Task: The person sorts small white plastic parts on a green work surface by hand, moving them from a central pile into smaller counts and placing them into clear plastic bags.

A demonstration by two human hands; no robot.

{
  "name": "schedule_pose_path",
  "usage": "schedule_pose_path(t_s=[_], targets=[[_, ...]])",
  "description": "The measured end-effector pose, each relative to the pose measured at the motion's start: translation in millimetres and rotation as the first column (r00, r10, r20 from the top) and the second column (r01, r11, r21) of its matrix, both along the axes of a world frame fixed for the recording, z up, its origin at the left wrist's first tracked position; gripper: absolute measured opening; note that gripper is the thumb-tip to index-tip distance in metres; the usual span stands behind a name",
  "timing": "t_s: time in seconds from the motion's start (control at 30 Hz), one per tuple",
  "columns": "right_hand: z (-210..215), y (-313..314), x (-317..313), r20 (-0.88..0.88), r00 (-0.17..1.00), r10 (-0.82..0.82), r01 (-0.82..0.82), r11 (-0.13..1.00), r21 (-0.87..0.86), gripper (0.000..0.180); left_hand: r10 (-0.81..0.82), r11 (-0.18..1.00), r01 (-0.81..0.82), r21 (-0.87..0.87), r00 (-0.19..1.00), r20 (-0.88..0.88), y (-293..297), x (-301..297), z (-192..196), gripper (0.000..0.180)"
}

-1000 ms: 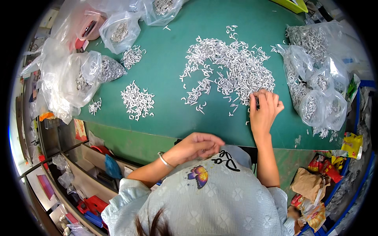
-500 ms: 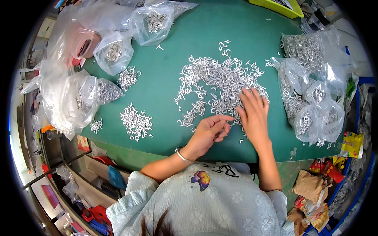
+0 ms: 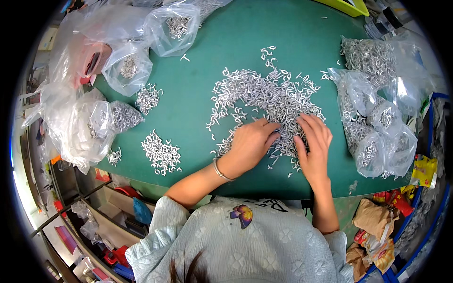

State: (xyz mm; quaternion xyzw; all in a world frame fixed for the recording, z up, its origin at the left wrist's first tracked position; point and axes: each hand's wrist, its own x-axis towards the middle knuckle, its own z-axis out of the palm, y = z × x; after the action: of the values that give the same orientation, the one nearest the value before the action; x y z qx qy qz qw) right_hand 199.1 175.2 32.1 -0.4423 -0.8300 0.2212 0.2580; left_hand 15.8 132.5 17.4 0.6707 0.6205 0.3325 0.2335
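A large spread pile of small silvery curved metal pieces point(image 3: 264, 92) lies in the middle of the green table. At the near side of this pile, my left hand point(image 3: 252, 144) has its fingers curled in toward the thumb; whatever is between the fingertips is hidden. My right hand point(image 3: 317, 146) rests at the pile's right part, fingers stretched forward and thumb apart, its fingertips touching the pieces. To the left of my hands sits a smaller heap of C-shaped pieces point(image 3: 161, 153). Another small heap of rings point(image 3: 148, 98) lies farther back.
Clear plastic bags of metal pieces point(image 3: 123, 117) crowd the left side. More filled bags point(image 3: 370, 61) stand along the right edge. A yellow tray point(image 3: 347, 5) is at the far right. Below the table's edge are a brown paper bag point(image 3: 375, 218) and open drawers point(image 3: 111, 207).
My left hand has moved forward and right onto the near part of the pile. The right hand has shifted slightly right and nearer to me. The view has turned a little.
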Motion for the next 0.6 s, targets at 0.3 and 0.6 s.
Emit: schedule_pose_path(t_s=[0.3,0.6], targets=[[-11.3,-18.4,26.0,0.096,0.994,0.044,-0.042,0.999,-0.019,0.036,0.013,0.997,-0.019,-0.079,0.998,-0.069,-7.4,-7.3,9.8,0.012],[-2.6,-32.7,17.3,0.079,0.986,0.147,-0.143,0.988,-0.057,0.019,0.106,0.992,-0.114,-0.06,0.986,-0.127,-18.4,-17.9,5.1,0.014]])
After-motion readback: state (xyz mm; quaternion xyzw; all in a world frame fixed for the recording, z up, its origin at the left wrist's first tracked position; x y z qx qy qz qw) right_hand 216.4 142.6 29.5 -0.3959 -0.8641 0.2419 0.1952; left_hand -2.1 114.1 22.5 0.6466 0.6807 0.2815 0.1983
